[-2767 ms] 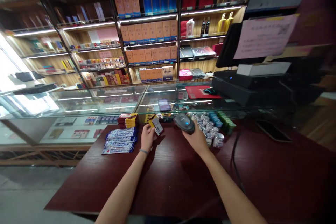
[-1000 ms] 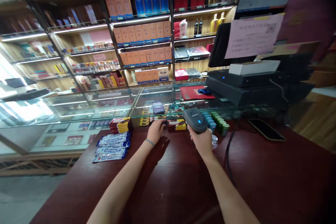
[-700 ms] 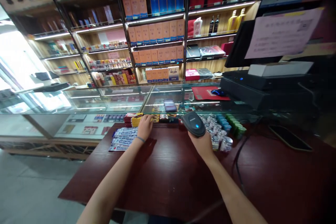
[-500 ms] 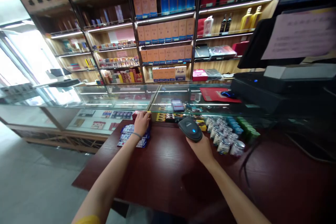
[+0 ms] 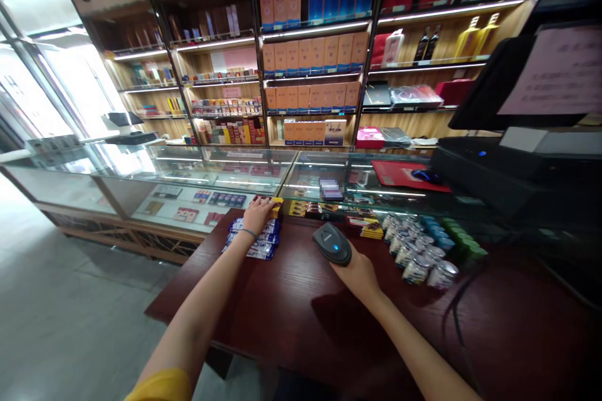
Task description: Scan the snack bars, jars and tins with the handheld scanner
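Left hand [image 5: 258, 214], mid-table a second ago, is now at the yellow packs [image 5: 277, 207] behind the sachets [image 5: 266, 242]; fingers curled over, cannot tell if gripping. Right hand [image 5: 360, 272] has fingers wrapped round the scanner [image 5: 332, 243], above the table [image 5: 286, 307]. Technique: pinch pack edges, scanner steady. Scanner matte, rounded; sachets glossy, flat
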`<state>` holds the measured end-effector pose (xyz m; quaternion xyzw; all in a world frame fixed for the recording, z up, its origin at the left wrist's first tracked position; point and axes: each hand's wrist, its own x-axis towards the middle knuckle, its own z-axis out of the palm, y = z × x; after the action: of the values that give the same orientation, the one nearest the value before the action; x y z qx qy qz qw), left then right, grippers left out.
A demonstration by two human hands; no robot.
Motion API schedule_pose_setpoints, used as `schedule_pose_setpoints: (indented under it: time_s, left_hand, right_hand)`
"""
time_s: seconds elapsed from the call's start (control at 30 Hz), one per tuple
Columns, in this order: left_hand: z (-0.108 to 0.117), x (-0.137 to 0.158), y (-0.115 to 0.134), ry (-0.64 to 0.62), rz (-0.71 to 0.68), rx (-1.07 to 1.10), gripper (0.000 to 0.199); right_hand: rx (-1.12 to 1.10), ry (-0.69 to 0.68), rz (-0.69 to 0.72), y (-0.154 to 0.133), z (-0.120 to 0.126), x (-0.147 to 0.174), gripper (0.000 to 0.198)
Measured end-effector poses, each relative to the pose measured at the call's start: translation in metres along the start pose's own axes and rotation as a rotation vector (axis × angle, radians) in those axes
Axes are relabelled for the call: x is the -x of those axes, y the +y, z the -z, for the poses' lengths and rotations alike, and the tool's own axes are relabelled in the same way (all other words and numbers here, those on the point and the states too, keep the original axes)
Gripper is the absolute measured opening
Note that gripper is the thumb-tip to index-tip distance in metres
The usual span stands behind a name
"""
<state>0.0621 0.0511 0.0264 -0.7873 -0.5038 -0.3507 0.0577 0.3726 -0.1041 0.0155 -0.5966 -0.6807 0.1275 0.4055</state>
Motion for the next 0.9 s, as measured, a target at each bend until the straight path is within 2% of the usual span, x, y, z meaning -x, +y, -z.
schedule_pose_setpoints:
  time_s: [0.07,0.13,0.27,0.33,0.47,0.53,0.63,0.7,0.83,0.9]
  left_hand:
    - [0.005,0.003,0.008,0.071,0.001,0.114,0.034]
    - [0.007,0.006,0.023,0.166,0.062,0.208,0.034]
    - [-0.01,0.015,0.071,0.361,0.358,0.445,0.028]
    - [-0.028,0.019,0.097,0.429,0.524,0.71,0.029]
    - [-0.065,0.033,0.133,0.414,0.814,1.376,0.034]
    - [-0.077,0.041,0.139,0.408,0.879,1.596,0.033]
    - [-0.084,0.05,0.137,0.404,0.951,1.756,0.031]
    - [-0.085,0.052,0.134,0.399,0.983,1.77,0.03]
    - [-0.085,0.05,0.131,0.397,0.999,1.783,0.028]
    - [-0.084,0.049,0.133,0.389,1.01,1.776,0.028]
  right_hand:
    - [-0.031,0.02,0.018,0.001,0.002,0.001,0.041]
    - [-0.042,0.053,0.037,0.003,0.005,0.001,0.039]
    - [-0.038,0.113,0.071,0.007,0.01,0.001,0.039]
    - [-0.059,0.152,0.136,0.008,0.013,0.001,0.037]
    - [-0.05,0.14,0.184,0.014,0.018,0.0,0.037]
    - [0.01,0.073,0.125,0.017,0.02,0.0,0.039]
    - [0.131,-0.038,0.026,0.02,0.02,0.001,0.044]
    - [0.185,-0.112,0.004,0.018,0.02,0.002,0.047]
    - [0.209,-0.212,0.054,0.01,0.018,0.004,0.055]
    - [0.225,-0.237,0.072,0.008,0.018,0.004,0.05]
